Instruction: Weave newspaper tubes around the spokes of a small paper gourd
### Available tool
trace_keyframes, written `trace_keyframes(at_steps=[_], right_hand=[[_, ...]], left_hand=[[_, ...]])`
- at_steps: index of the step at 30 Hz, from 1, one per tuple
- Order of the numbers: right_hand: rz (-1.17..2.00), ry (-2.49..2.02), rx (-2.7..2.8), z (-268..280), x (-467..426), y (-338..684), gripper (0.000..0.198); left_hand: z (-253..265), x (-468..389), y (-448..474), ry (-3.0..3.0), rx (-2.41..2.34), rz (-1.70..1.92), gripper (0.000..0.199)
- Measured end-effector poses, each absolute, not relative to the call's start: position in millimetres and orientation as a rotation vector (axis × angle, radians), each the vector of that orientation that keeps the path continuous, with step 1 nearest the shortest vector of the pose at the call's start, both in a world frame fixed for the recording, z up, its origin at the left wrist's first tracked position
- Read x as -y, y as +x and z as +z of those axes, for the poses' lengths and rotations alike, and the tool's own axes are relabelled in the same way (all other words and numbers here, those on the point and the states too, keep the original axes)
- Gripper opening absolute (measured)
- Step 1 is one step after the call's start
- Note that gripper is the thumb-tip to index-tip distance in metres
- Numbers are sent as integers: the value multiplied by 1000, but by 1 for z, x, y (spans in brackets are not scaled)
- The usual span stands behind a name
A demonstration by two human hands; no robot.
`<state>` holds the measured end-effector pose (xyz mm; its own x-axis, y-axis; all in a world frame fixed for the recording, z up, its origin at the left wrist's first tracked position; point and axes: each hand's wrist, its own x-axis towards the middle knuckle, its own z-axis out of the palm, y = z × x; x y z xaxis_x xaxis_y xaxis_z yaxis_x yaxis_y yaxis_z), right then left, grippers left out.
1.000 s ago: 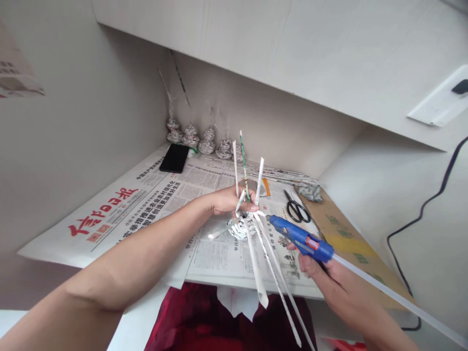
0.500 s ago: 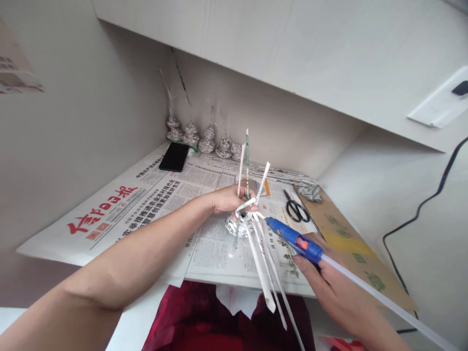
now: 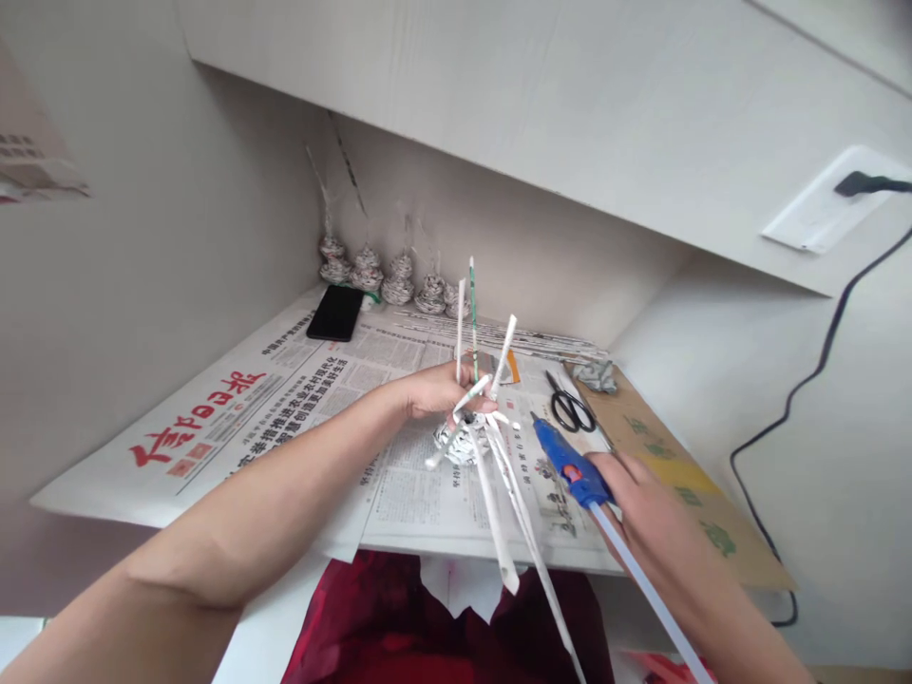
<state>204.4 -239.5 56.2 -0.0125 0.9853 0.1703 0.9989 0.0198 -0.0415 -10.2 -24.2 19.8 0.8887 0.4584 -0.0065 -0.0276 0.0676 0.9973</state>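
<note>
Newspaper [image 3: 285, 404] titled 信阳日报 in red lies spread; over it, the left hand [image 3: 448, 391] pinches paper tubes [image 3: 493, 513] of a woven piece [image 3: 466, 446], the right hand [image 3: 637, 499] grips a glue gun [image 3: 560, 459] near scissors [image 3: 572, 412].

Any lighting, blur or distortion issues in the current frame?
All in the head view: light soft, no harsh glare; shade under the cabinet dims the woven pieces; left arm looks stretched toward the corner; glue gun outline clear; newspaper's small print too soft to read.
</note>
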Motion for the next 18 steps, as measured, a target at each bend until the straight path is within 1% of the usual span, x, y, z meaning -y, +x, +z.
trace_keyframes(at_steps=[3, 5, 8, 11, 15, 18], right_hand=[[-298, -2171, 2039, 53, 234, 232, 32], [-300, -2263, 1996, 49, 232, 260, 30], [-262, -2332, 1975, 41, 230, 309, 35], [-372, -2472, 1818, 32, 226, 354, 41], [-533, -2497, 1817, 15, 208, 395, 40], [-503, -2523, 1872, 2, 194, 412, 41]], left_hand=[[21, 21, -13, 1473, -356, 436, 37], [24, 18, -15, 1424, -363, 522, 36], [33, 15, -19, 1358, -385, 624, 34], [42, 12, -26, 1304, -417, 720, 32], [44, 5, -43, 1287, -505, 770, 32], [32, -4, -61, 1267, -527, 784, 30]])
